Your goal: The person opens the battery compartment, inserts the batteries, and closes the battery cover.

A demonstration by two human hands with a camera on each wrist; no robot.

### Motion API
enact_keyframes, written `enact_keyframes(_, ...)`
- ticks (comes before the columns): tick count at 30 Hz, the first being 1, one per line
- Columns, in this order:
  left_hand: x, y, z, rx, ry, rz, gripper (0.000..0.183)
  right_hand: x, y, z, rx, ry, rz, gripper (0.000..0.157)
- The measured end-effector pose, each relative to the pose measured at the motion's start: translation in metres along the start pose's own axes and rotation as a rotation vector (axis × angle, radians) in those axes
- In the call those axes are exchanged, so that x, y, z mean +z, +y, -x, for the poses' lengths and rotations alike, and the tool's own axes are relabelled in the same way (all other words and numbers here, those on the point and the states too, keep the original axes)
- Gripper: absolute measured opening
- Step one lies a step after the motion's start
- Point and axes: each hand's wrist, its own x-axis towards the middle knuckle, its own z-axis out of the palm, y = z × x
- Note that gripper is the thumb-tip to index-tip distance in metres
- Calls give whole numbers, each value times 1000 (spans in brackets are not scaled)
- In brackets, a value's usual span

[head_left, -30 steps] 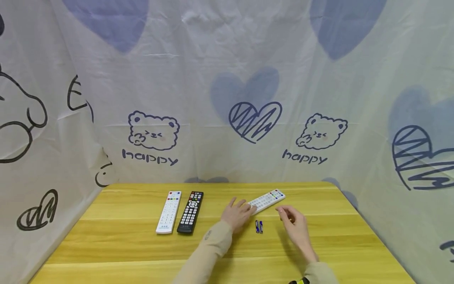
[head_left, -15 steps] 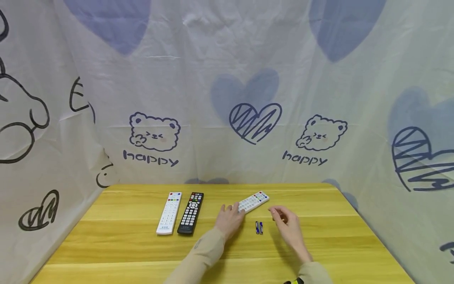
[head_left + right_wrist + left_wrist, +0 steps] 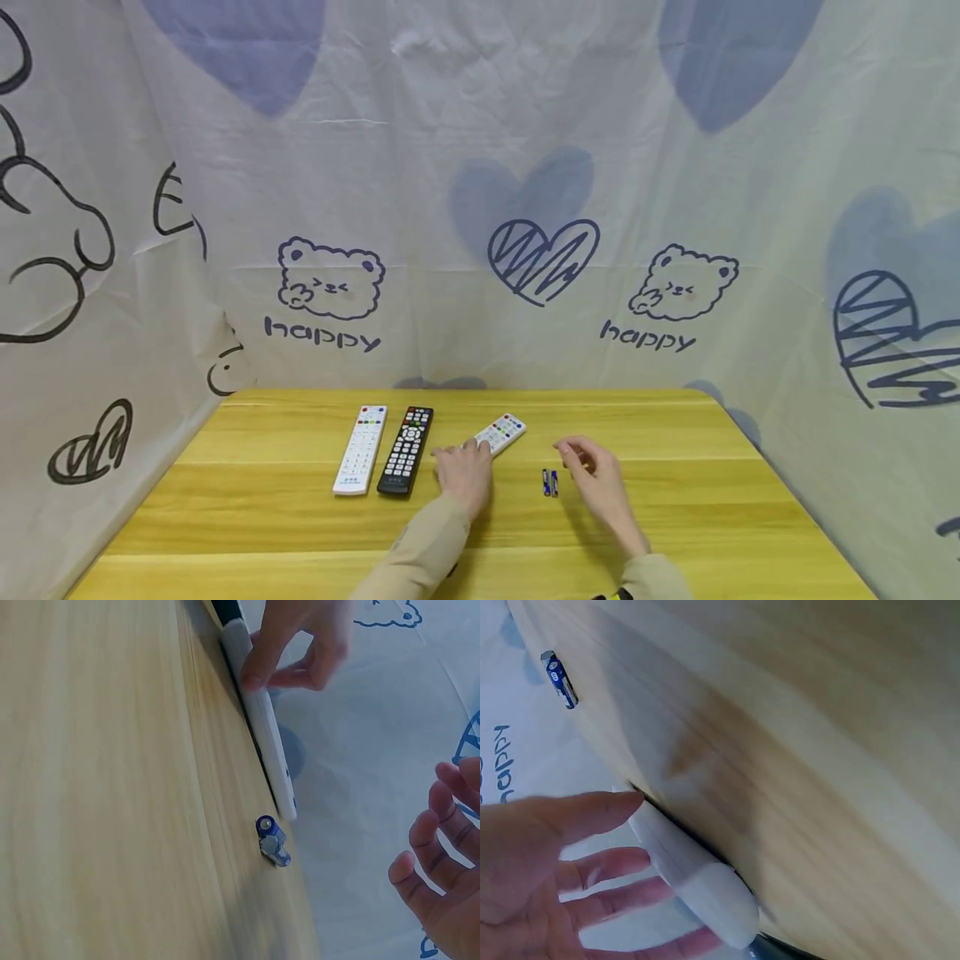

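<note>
On the wooden table (image 3: 720,517), a white remote control (image 3: 504,432) covered with buttons lies slantwise, its near end under my left hand (image 3: 465,477). The left wrist view has the thumb (image 3: 600,814) against one side of the remote and the other fingers along its far side, so I grip it. To the right, my right hand (image 3: 597,479) hovers over the table with loosely bent fingers (image 3: 431,840) and nothing in them. Two small blue batteries (image 3: 551,482) lie side by side between the hands.
Left of my left hand, a black remote control (image 3: 406,450) and another white remote control (image 3: 361,450) lie roughly parallel, buttons up. A pale cloth (image 3: 450,350) printed with hearts and bears hangs behind the table and along both sides.
My left hand has drawn the slanted white remote leftward across the table, towards the black one. My right hand has shifted slightly left. The batteries have stayed in place.
</note>
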Motion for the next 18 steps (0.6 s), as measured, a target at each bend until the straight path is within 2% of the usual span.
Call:
enact_keyframes(5, 6, -5, 1, 3, 132, 31, 8, 1, 0, 2, -10, -20, -23, 17)
enact_keyframes(8, 9, -8, -2, 16, 182, 54, 12, 1, 1, 3, -31, -28, -28, 16)
enact_keyframes(13, 9, -10, -8, 24, 147, 44, 24, 2, 2, 3, -41, -40, -32, 16)
enact_keyframes(18, 10, -11, -9, 59, 131, 16, 17, 5, 1, 2, -8, -56, -36, 17)
